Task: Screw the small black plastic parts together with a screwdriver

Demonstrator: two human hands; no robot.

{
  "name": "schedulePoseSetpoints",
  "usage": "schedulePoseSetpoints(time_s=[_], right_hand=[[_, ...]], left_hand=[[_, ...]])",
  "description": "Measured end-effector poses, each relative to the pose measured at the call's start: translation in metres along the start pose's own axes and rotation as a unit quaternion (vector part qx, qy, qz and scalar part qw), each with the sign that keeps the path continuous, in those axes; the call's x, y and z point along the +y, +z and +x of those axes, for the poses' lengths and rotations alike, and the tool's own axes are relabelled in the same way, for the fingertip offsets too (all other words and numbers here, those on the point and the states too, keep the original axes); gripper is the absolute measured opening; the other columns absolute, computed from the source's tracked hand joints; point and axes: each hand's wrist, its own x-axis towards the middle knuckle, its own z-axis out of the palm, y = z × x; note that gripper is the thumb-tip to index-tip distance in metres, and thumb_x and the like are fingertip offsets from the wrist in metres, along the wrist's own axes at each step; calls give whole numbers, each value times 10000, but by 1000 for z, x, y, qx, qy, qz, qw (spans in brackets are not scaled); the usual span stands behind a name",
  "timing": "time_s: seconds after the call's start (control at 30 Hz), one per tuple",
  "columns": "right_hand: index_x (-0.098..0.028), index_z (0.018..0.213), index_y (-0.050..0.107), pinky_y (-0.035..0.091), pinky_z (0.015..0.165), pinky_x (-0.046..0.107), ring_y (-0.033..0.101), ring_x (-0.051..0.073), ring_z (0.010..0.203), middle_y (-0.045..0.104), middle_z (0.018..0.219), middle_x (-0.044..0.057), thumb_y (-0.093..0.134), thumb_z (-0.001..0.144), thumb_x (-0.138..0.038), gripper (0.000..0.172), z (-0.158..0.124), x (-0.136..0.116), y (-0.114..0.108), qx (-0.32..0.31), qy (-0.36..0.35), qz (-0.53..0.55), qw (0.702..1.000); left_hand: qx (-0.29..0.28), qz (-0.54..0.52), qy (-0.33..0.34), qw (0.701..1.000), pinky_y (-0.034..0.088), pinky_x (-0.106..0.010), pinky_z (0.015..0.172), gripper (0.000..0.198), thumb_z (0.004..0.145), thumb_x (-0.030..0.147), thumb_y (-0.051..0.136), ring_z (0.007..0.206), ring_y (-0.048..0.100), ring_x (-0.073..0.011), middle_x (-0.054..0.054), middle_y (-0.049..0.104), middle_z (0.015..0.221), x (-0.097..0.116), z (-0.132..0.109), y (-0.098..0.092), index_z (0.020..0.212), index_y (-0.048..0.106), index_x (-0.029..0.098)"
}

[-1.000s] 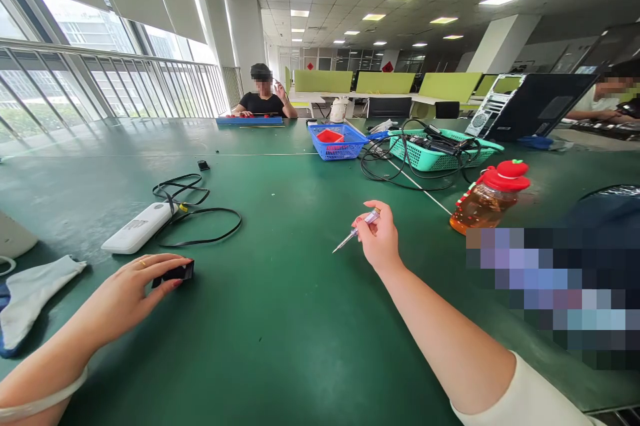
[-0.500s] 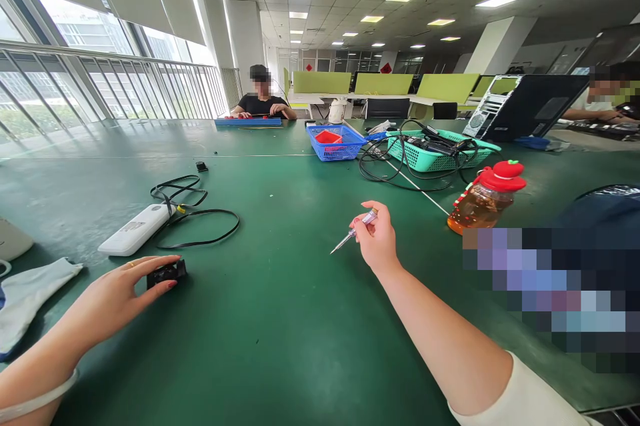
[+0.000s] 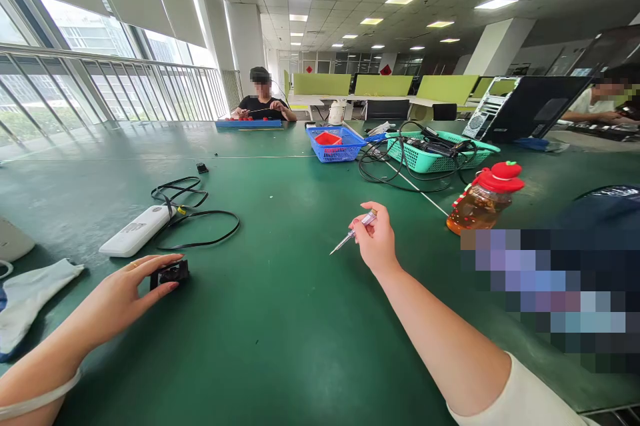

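Note:
On the left of the green table (image 3: 280,319), my left hand (image 3: 117,296) has its thumb and a finger on either side of a small black block-like object (image 3: 173,274), gripping it at the tabletop. My right hand (image 3: 377,239), right of the middle, pinches a slim screwdriver (image 3: 345,241) with a clear handle. Its thin metal tip points down to the left. Just beyond my left hand lie a white power bank (image 3: 137,233) and a looped black cable (image 3: 220,239).
A blue basket (image 3: 336,151) and a green basket (image 3: 425,159) with cables stand at the back. A red-lidded bottle (image 3: 483,203) is at the right, a white cloth (image 3: 37,299) at the left. A person (image 3: 263,103) sits across the table, another at far right.
The black object and the fingers of my left hand have shifted very slightly right. My right hand holds the screwdriver as before. The person across has moved their hands.

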Motion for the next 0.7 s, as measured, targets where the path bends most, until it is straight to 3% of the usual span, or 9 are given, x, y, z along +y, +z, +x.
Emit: schedulePoseSetpoints(time_s=[0.23, 0.7], right_hand=[[-237, 1097, 465, 496, 576, 296, 599, 150, 602, 646, 740, -24, 553, 799, -244, 311, 0, 1, 0, 0, -4, 4, 1000], [-233, 1098, 464, 493, 555, 279, 594, 139, 582, 645, 738, -26, 545, 802, -238, 308, 0, 0, 0, -1, -13, -2, 1000]], left_hand=[[-15, -6, -23, 1000, 484, -243, 797, 549, 854, 569, 467, 1031, 607, -211, 31, 622, 1333, 9, -2, -3, 1318, 536, 284], [-26, -35, -17, 999, 501, -244, 817, 519, 832, 606, 482, 1020, 622, -196, 71, 644, 1309, 5, -3, -3, 1265, 577, 336]])
